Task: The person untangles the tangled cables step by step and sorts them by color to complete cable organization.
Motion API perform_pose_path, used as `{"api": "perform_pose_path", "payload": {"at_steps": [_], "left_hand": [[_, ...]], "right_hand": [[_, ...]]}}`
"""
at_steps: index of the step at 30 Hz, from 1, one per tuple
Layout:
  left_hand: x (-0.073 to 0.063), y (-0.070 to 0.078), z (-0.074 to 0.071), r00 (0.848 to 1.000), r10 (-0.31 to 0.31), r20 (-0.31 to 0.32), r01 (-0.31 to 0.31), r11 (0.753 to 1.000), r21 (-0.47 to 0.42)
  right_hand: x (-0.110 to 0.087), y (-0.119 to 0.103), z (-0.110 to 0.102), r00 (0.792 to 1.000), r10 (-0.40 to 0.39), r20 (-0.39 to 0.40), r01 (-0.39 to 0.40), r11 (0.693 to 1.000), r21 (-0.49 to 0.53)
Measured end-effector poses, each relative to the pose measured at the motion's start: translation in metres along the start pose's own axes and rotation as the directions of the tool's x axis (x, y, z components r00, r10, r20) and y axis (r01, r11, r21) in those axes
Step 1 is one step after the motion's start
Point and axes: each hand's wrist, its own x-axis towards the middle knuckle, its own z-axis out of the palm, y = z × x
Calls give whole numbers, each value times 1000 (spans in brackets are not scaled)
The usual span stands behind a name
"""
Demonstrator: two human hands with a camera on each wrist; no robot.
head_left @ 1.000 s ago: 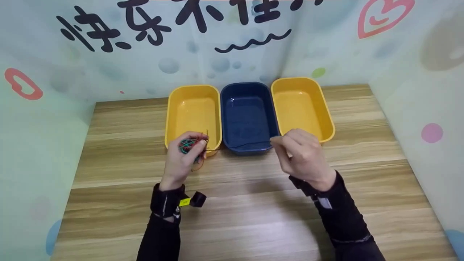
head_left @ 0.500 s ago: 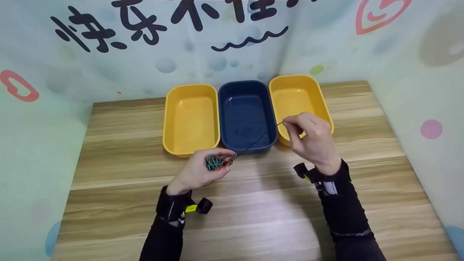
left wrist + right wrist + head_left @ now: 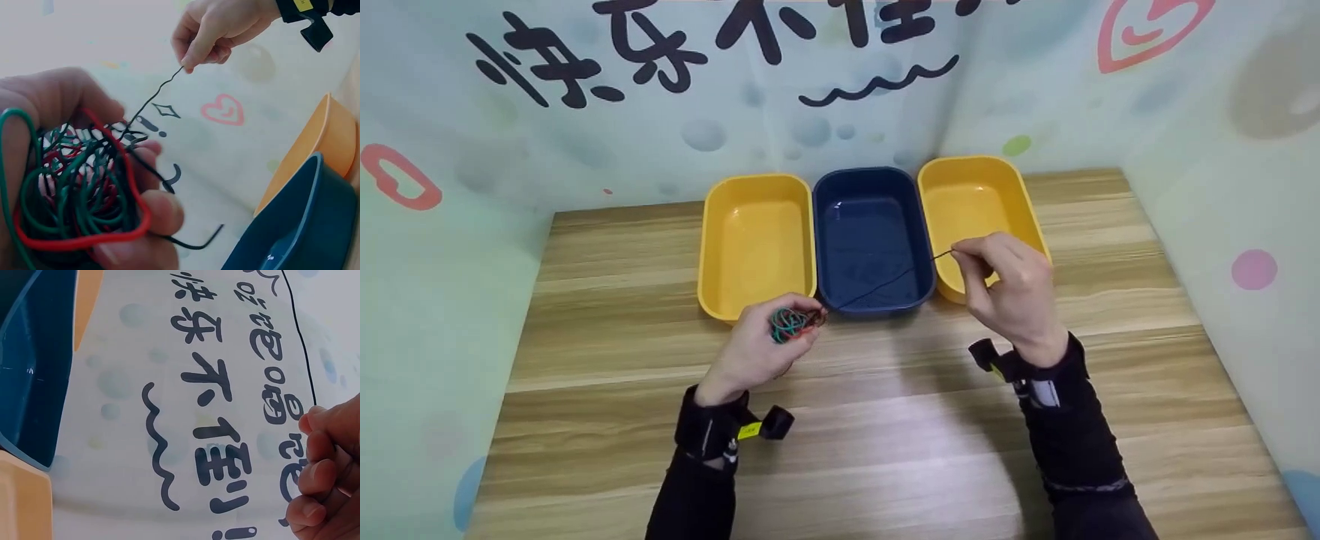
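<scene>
My left hand [image 3: 761,337] grips a tangled bundle of thin wires [image 3: 84,185], green, red and black, just in front of the left yellow bin. One loose black wire end pokes out below the fingers in the left wrist view. From the bundle a single black wire [image 3: 877,289] runs up and to the right, across the blue bin in the head view. Its far end is pinched between thumb and forefinger of my right hand [image 3: 1012,289], which is raised over the front of the right yellow bin. In the right wrist view that wire [image 3: 301,340] looks nearly straight.
Three bins stand side by side at the back of the wooden table [image 3: 607,375]: a left yellow bin [image 3: 702,262], a blue bin [image 3: 817,247] and a right yellow bin [image 3: 1027,195]. Behind them rises a printed backdrop [image 3: 780,120]. Each wrist wears a black camera strap.
My left hand went right and toward me, then slightly back left. The right hand moved up and right with the wire end, so the wire between the hands now slants upward.
</scene>
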Motion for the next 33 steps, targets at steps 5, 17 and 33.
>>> {"api": "perform_pose_path", "payload": {"at_steps": [5,17,33], "left_hand": [[-3,1,-8,993,-11,-116,-3,993,-120],[-6,-1,-26,916,119,-383,-190,970,-151],[0,-14,-42,721,-185,-668,-286,798,-530]], "right_hand": [[0,-4,-1,1000,-21,4,21,1000,-2],[-6,-31,4,988,-140,72,136,989,55],[-33,-70,39,900,-311,304,279,949,146]]}}
